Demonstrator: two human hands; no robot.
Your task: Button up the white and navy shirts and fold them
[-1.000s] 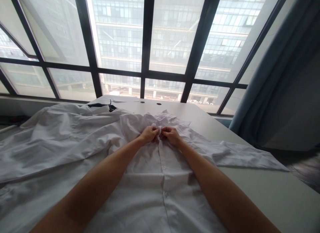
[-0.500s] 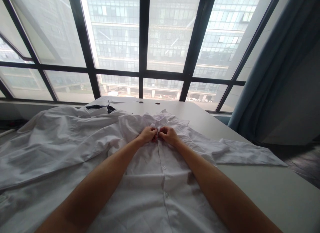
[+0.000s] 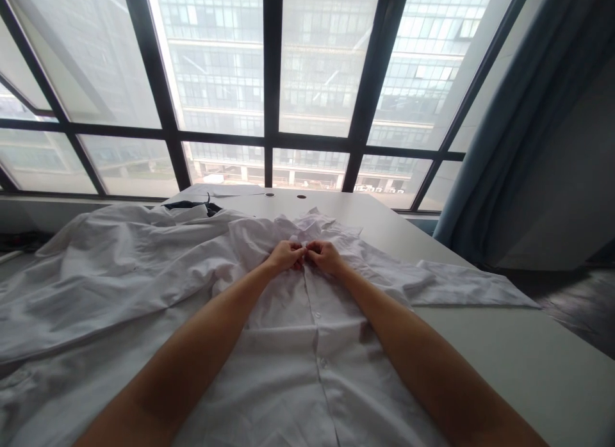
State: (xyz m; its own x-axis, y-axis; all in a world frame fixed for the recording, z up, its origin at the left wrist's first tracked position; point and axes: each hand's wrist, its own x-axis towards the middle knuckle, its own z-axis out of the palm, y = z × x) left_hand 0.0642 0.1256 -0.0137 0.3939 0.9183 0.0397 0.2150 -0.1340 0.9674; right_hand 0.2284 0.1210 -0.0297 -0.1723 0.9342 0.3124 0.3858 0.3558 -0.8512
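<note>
A white button-up shirt (image 3: 283,357) lies spread in front of me, its collar end away from me and one sleeve (image 3: 471,285) stretched out to the right. My left hand (image 3: 287,255) pinches the front placket just below the collar (image 3: 312,226). Close against it, my right hand (image 3: 325,256) is closed on the same strip of cloth, fingertips nearly meeting the left ones. Whatever small part sits between the fingertips is hidden. Nearer to me, buttons (image 3: 318,315) show along the placket, fastened or lying flat.
More crumpled white cloth (image 3: 115,274) covers the left side. A dark item with a strap (image 3: 192,207) lies behind it. The white table (image 3: 504,344) reaches toward large framed windows (image 3: 317,63). A blue-grey curtain (image 3: 500,146) hangs at the right.
My fingertips have drawn slightly closer together at the placket. The view has shifted a little; the shirt lies much as before.
</note>
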